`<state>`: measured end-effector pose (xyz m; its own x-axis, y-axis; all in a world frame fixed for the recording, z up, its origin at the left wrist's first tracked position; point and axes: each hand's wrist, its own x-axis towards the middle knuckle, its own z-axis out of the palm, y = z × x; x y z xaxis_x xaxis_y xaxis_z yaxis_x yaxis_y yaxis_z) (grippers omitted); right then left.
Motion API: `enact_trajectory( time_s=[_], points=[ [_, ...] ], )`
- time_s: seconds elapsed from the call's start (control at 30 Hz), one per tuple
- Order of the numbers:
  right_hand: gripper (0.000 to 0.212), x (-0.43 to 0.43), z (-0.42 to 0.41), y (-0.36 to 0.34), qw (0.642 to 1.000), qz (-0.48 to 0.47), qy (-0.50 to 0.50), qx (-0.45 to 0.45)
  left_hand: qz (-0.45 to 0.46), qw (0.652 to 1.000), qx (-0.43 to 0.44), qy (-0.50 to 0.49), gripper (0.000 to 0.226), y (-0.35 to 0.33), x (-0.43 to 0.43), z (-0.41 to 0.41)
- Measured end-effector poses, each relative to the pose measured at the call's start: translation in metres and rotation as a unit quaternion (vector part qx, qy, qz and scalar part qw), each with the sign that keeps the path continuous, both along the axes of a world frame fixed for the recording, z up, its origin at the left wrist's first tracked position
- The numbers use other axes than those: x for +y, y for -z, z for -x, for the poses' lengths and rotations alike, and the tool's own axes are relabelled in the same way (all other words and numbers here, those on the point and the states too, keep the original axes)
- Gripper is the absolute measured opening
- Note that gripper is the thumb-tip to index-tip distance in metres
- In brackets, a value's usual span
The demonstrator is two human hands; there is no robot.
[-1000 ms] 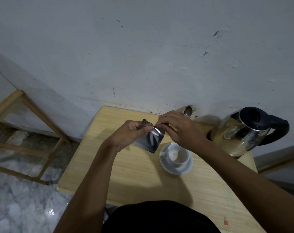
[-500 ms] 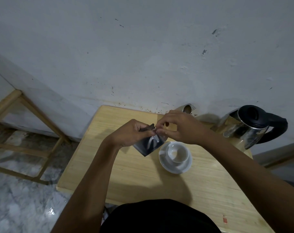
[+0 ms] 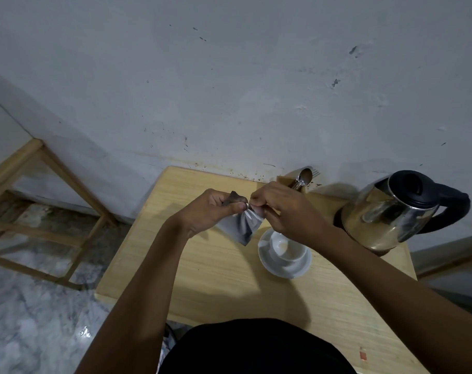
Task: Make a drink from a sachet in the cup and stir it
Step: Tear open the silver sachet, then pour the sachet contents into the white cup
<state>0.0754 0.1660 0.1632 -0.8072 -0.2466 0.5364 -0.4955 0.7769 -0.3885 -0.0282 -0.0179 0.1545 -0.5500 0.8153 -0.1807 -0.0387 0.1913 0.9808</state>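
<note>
Above the empty white cup (image 3: 288, 245) on its saucer (image 3: 283, 268), both hands' fingers (image 3: 236, 205) pinch the foil sachet (image 3: 240, 225).

The sachet (image 3: 240, 225) now hangs straighter, its top more crumpled.

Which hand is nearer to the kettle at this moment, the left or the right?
Right. The right hand pinches the sachet above the cup, just left of the kettle. The left hand holds the sachet's other side, farther from it.
</note>
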Motion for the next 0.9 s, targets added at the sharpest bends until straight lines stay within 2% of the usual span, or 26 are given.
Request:
enact_trajectory(
  time_s=[0.17, 0.3, 0.43, 0.5, 0.57, 0.67, 0.77, 0.9],
  points=[
    [0.020, -0.005, -0.004, 0.013, 0.998, 0.021, 0.000, 0.056, -0.007, 1.000, -0.021, -0.009, 0.017, 0.005, 0.000, -0.004],
    [0.004, -0.006, -0.005, 0.019, 0.996, 0.013, 0.024, 0.082, 0.006, 1.000, -0.021, -0.021, 0.016, 0.010, 0.001, -0.004],
    [0.009, -0.013, -0.010, 0.026, 0.994, 0.057, 0.042, 0.084, 0.005, 0.999, -0.020, -0.026, 0.018, 0.017, 0.000, -0.003],
    [0.013, -0.016, -0.012, 0.029, 0.991, 0.074, 0.071, 0.083, -0.005, 0.999, -0.021, -0.026, 0.026, 0.020, 0.000, -0.003],
    [0.013, -0.020, -0.014, 0.033, 0.987, 0.093, 0.101, 0.088, -0.009, 0.999, -0.024, -0.032, 0.024, 0.020, 0.000, -0.004],
    [0.008, -0.029, -0.020, 0.037, 0.972, 0.157, 0.144, 0.095, -0.012, 0.999, -0.025, -0.041, 0.017, 0.021, -0.001, -0.007],
    [0.011, -0.031, -0.022, 0.032, 0.940, 0.258, 0.203, 0.097, -0.011, 0.994, -0.053, -0.097, 0.015, 0.027, -0.011, -0.002],
    [0.013, -0.031, -0.013, 0.022, 0.928, 0.323, 0.181, 0.035, -0.003, 0.993, -0.044, -0.111, 0.018, 0.024, -0.009, 0.005]
  ],
)
